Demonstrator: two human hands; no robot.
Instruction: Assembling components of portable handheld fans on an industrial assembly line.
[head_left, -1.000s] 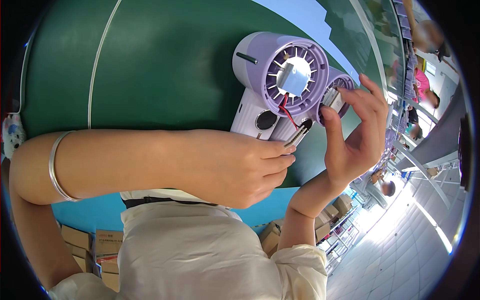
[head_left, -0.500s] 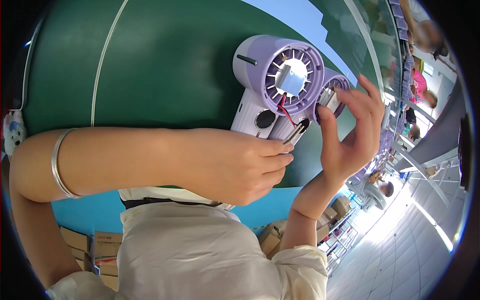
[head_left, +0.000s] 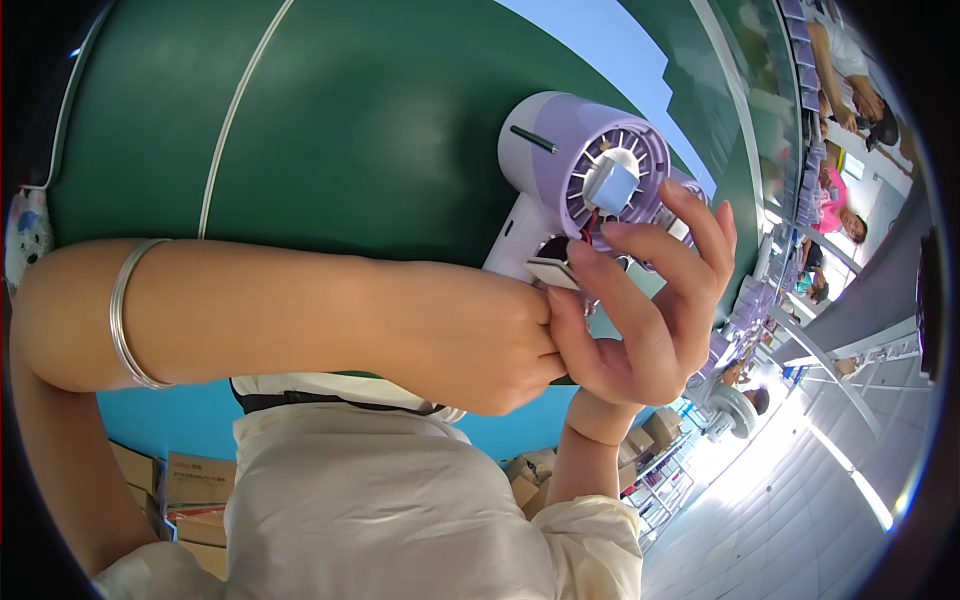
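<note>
The right hand's thumb and index finger pinch the end of a small flat piece, dark on top with a pale edge, just below the purple fan head; its other fingers fan out, bent and loose. The left hand is curled below the fan head, against the right thumb; its fingertips are hidden, so I cannot tell whether they grip the piece. A pale blue block sits at the fan head's centre, and a red wire shows at its lower rim. A second purple fan lies just right of it, partly covered. The green tabletop extends left of the fan head.
</note>
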